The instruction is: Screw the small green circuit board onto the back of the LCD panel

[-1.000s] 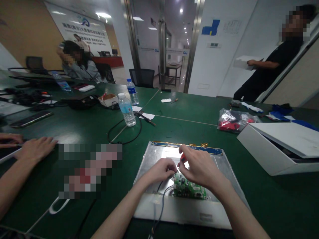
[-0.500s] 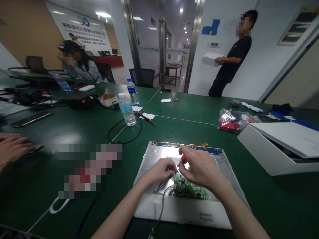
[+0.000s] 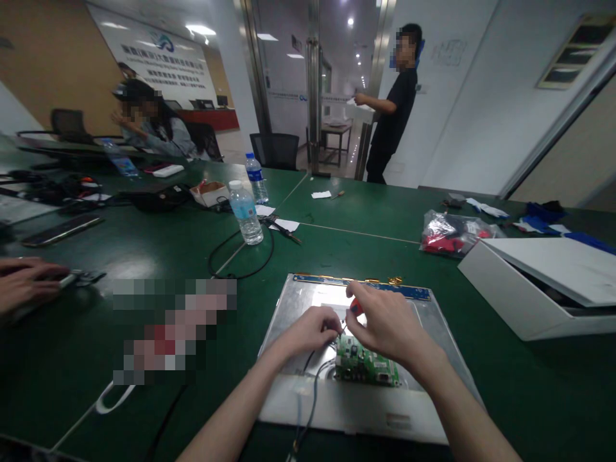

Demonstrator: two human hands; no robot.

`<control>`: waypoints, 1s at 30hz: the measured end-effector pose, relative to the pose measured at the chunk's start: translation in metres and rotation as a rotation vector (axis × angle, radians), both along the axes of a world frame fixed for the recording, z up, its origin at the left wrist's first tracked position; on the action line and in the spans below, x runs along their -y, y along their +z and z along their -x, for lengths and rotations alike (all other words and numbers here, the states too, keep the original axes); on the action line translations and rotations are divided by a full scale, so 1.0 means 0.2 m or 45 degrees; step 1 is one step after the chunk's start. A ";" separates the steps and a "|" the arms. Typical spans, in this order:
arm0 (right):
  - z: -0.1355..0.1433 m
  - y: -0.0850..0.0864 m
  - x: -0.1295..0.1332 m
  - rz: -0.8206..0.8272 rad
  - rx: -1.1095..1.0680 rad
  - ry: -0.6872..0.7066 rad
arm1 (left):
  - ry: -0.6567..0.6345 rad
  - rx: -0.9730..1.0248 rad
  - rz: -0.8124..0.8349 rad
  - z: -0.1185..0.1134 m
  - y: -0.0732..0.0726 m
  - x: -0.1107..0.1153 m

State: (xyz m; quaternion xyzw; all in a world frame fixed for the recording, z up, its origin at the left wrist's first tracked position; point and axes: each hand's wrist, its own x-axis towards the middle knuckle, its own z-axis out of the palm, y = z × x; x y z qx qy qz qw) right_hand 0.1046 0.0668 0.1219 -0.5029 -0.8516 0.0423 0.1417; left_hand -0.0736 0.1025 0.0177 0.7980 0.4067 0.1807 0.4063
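Note:
My right hand (image 3: 389, 321) grips the red handle of a screwdriver (image 3: 355, 307), its thin shaft slanting down to the top left corner of a green circuit board (image 3: 368, 366). At that corner the fingertips of my left hand (image 3: 315, 328) are pinched together beside the screwdriver's tip; whatever lies between them is too small to make out. The board rests on the silver back of a flat display panel (image 3: 289, 314). Along the panel's far edge runs a narrow blue circuit strip (image 3: 409, 292). Thin cables (image 3: 315, 391) trail from the board's left side toward me.
A white box (image 3: 520, 301) with a tilted lid stands right of the panel. Behind it lies a clear bag (image 3: 452, 234) with red things. Water bottles (image 3: 247, 215) and a black cable (image 3: 209, 256) are farther left. Another person's hand (image 3: 29, 285) rests at the left edge.
My hands and the screwdriver have hardly moved. The standing person carrying a white box has moved left toward the glass door. At the left edge, the other person's hand has shifted a little.

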 end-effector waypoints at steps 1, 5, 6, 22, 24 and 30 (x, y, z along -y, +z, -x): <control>0.00 0.00 0.00 -0.004 -0.007 0.003 | 0.002 0.002 0.002 0.00 0.00 0.00; 0.00 0.00 -0.01 -0.005 -0.006 -0.005 | 0.007 -0.004 0.038 0.00 0.00 0.00; 0.00 0.00 -0.01 0.000 0.008 -0.017 | 0.003 -0.011 0.048 0.00 0.00 0.00; -0.01 0.01 0.00 -0.002 0.034 -0.032 | 0.004 -0.027 0.028 0.00 0.01 0.00; 0.00 0.02 0.00 0.008 0.054 -0.040 | -0.001 -0.019 0.046 0.00 0.01 0.00; 0.00 0.02 -0.01 -0.015 0.110 -0.082 | 0.009 -0.026 0.044 0.00 0.00 0.00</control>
